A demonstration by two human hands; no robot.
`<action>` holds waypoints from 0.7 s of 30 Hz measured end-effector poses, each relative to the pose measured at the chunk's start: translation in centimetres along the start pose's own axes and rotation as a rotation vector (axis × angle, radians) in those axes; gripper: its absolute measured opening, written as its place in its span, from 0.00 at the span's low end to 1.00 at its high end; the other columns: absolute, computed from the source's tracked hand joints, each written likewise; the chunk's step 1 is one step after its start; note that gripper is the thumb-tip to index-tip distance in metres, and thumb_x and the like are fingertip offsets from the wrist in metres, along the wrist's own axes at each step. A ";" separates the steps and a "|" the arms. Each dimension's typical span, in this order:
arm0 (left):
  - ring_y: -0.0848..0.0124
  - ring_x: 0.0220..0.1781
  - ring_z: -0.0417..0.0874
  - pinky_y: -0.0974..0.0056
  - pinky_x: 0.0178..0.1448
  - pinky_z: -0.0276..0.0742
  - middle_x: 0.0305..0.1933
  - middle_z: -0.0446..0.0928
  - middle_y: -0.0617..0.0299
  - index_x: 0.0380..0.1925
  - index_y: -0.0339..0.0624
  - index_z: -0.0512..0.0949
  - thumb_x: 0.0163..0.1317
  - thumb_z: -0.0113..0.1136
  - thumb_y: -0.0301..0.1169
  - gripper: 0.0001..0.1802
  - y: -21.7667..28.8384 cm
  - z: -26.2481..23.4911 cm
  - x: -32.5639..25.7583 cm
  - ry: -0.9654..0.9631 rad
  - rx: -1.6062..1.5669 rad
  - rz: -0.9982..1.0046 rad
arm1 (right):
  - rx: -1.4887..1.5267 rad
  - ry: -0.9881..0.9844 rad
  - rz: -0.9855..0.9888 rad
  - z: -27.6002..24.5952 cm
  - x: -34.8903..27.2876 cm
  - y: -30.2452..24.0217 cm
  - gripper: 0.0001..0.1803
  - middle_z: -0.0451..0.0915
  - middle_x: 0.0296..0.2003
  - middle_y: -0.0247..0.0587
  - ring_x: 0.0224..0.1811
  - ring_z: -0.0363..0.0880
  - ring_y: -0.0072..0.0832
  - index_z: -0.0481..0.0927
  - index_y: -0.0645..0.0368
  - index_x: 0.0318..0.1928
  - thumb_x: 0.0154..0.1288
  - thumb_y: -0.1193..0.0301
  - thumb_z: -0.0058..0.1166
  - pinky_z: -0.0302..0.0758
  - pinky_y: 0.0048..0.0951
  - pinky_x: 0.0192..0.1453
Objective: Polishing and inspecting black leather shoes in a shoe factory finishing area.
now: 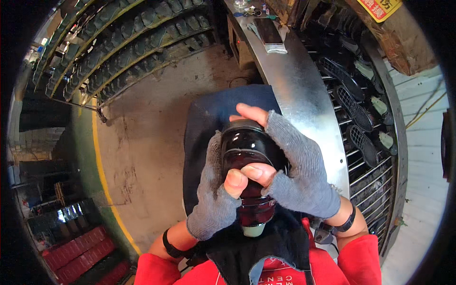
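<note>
Both hands, in grey fingerless gloves, hold a glossy black and dark red shoe [247, 142] over my lap. Its rounded black end points away from me; a pale green piece [254, 231], likely the end of a shoe last, sticks out at the near end. My left hand [216, 187] is closed along the shoe's left side. From the right, my right hand [297, 166] wraps it, with fingers over the far end. The two thumbs press on top of the shoe, side by side. The shoe's underside is hidden. Dark blue cloth [202, 123] covers my lap.
At my right runs a metal bench [304, 76] with a dark phone-like slab [268, 31] on it. Beyond it, a barred rack [375, 190] carries several black soles [354, 107] and shoes. Racks of dark shoes [156, 40] stand at the far left, past a yellow floor line [102, 175].
</note>
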State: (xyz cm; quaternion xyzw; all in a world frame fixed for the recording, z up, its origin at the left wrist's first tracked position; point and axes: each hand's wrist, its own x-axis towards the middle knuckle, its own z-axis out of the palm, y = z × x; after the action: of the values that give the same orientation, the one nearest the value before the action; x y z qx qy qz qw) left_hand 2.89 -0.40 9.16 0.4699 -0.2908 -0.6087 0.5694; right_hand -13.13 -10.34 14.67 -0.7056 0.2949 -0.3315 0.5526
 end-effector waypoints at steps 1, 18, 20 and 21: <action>0.62 0.71 0.75 0.57 0.74 0.71 0.69 0.72 0.51 0.77 0.35 0.57 0.72 0.64 0.50 0.45 0.0 0.0 0.1 0.006 -0.007 -0.001 | -0.094 0.008 -0.028 0.0 -0.1 0.1 0.38 0.85 0.57 0.47 0.60 0.84 0.32 0.71 0.62 0.74 0.67 0.60 0.66 0.77 0.32 0.66; 0.66 0.44 0.80 0.63 0.57 0.72 0.35 0.81 0.56 0.24 0.36 0.80 0.83 0.45 0.52 0.34 4.5 -0.4 10.4 -0.201 0.201 0.249 | 1.118 -0.101 0.725 2.5 -3.8 10.2 0.39 0.85 0.54 0.56 0.53 0.88 0.44 0.72 0.65 0.67 0.76 0.42 0.56 0.88 0.43 0.56; 0.67 0.42 0.80 0.64 0.56 0.72 0.38 0.80 0.58 0.29 0.38 0.81 0.84 0.44 0.50 0.31 3.2 -1.3 10.4 -0.176 0.252 0.282 | 1.233 0.023 0.794 2.7 -6.8 8.6 0.46 0.84 0.56 0.56 0.55 0.88 0.44 0.70 0.65 0.69 0.69 0.38 0.60 0.87 0.43 0.60; 0.67 0.42 0.80 0.64 0.56 0.72 0.38 0.80 0.58 0.29 0.38 0.81 0.84 0.44 0.50 0.31 2.7 -1.4 10.4 -0.175 0.243 0.267 | 1.350 0.150 0.841 2.4 -8.0 8.3 0.54 0.83 0.58 0.56 0.58 0.87 0.43 0.69 0.65 0.72 0.62 0.33 0.65 0.85 0.43 0.63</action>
State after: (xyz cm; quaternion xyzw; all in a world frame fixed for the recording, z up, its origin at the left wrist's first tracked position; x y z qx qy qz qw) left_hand 6.24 -10.64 8.46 0.4376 -0.4701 -0.5266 0.5569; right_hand -16.46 -4.49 5.07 -0.0240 0.3081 -0.2487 0.9180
